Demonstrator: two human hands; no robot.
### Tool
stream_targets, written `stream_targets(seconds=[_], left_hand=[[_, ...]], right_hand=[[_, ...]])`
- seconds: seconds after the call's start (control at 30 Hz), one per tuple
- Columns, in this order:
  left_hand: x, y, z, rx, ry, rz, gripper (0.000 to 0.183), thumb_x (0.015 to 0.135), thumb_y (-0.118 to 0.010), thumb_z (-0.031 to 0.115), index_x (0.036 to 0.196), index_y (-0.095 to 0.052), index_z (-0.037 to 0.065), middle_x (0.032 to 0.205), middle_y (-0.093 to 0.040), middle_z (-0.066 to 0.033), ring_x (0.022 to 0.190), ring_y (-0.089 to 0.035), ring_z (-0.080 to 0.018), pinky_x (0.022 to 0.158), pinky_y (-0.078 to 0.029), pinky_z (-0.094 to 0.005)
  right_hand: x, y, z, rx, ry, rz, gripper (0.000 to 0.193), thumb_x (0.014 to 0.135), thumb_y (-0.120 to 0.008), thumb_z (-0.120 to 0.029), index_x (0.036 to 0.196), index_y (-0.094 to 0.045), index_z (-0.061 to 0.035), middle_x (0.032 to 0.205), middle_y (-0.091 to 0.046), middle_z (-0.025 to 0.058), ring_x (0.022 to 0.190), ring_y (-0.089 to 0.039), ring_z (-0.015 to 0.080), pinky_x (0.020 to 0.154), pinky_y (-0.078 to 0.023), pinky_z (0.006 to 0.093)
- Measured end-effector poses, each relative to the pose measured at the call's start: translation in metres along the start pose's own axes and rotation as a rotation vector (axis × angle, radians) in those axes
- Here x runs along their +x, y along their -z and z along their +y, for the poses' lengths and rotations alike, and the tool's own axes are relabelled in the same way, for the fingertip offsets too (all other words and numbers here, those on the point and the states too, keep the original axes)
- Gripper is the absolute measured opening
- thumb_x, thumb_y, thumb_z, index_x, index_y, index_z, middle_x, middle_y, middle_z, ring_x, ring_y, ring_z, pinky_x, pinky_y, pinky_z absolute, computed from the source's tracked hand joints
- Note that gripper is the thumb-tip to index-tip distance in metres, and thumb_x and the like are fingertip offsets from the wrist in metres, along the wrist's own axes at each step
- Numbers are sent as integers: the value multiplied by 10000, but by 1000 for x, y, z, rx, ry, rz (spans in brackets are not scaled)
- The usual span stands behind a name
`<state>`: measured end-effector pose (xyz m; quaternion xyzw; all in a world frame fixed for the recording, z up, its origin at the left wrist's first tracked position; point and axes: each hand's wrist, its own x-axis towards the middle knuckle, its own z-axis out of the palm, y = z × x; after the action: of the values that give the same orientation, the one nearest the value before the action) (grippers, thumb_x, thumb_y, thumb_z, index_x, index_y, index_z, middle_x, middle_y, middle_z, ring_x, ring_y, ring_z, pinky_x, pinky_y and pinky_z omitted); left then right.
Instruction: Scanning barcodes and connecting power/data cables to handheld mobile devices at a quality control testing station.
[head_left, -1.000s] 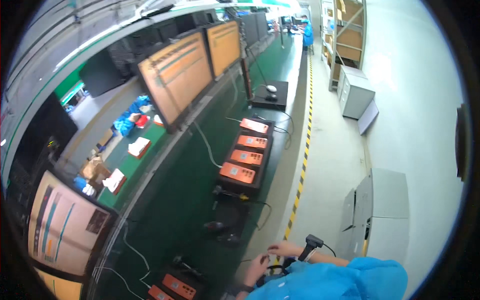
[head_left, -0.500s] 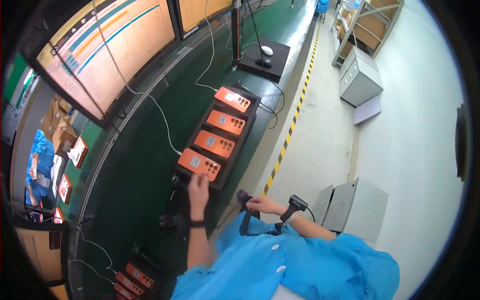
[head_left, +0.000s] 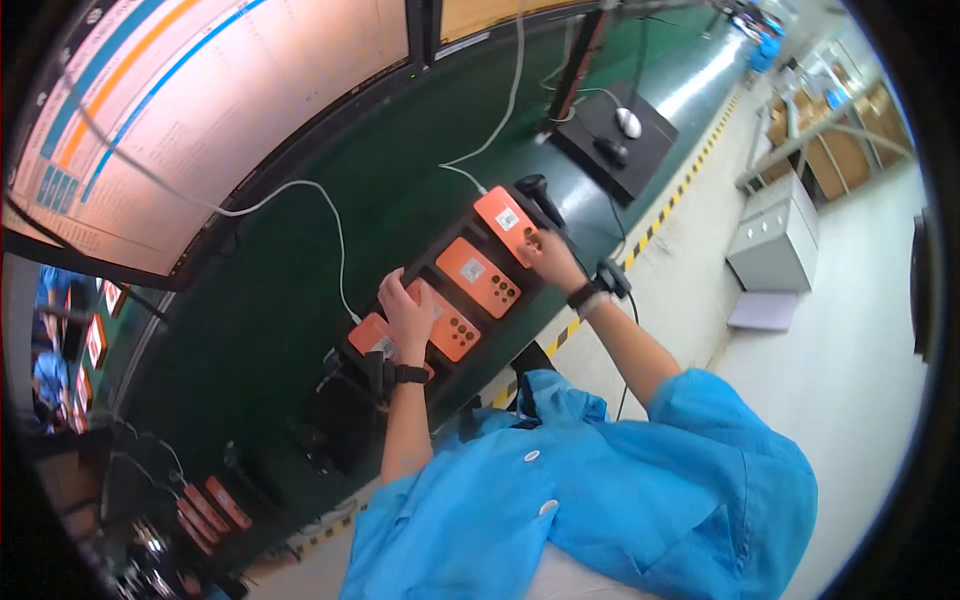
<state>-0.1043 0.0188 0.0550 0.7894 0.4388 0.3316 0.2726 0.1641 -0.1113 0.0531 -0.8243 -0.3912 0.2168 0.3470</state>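
Observation:
Several orange smartphones lie back up in separate slots of a black tray on the green bench. My right hand is closed, its fingers bent round the camera end of the farthest smartphone. My left hand lies over the left end of the second-nearest smartphone, thumb and fingers apart; its wrist partly covers the nearest smartphone. Between the hands an untouched smartphone sits in its slot. White cables run to the farthest and nearest phones.
Monitors stand along the far left. A white mouse and a dark mouse lie on a black pad beyond the tray. More orange phones are at the lower left. Grey cabinets stand across the aisle.
My right hand has risen from beside my body to the farthest phone. My left hand has shifted from the nearest phone's camera end to the second-nearest phone's left end. The view has turned.

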Motion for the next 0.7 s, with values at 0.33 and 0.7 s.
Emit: stream_targets(seconds=[0.33,0.7], left_hand=[[17,-44,39,283,80,-91,861,780,-745,401,1407,-303,11,1390,-391,-215,1335,-325,-394,1126,-208,-550],[18,-70,33,492,131,-163,1005,687,-724,634,1404,-330,49,1414,-359,-154,1375,-266,-321,1154,-85,-561]], right_hand=[[151,-37,-33,-331,494,-105,360,893,-558,-340,826,-688,-11,894,-647,203,979,-583,366,902,-431,468],[141,-7,-38,-206,463,-139,276,959,-494,-240,802,-526,-14,732,-604,203,766,-596,405,654,-474,513]])
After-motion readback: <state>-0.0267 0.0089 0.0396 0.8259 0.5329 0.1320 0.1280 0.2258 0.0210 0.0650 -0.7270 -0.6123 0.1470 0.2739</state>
